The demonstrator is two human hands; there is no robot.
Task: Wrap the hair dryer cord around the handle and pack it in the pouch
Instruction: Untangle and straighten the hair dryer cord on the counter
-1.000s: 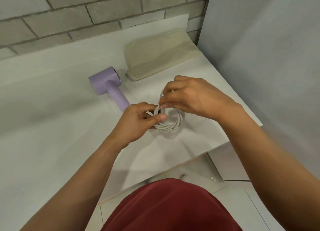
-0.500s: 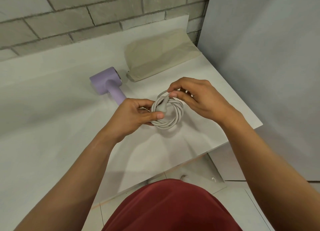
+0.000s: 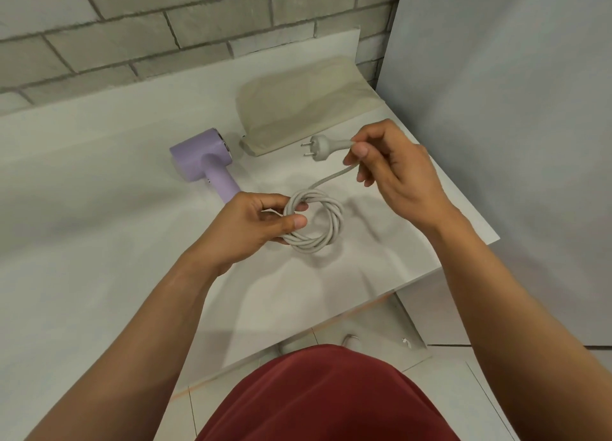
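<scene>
Head view: I'd say you're on the cord step. Your left hand point(image 3: 251, 222) grips a tight grey coil of cord point(image 3: 334, 222) over the bench point(image 3: 99, 192), fingers curled round its left side. Your right hand point(image 3: 397, 172) pinches the free end just behind the two-pin plug point(image 3: 323, 146).

None of it is round the handle point(image 3: 223, 184) yet. So next you'd want to pay the coil out and wind it on snugly.

The lilac dryer point(image 3: 202, 155) lies on the bench, its handle end hidden behind your left hand. The pouch point(image 3: 304, 106) lies flat behind it.
</scene>
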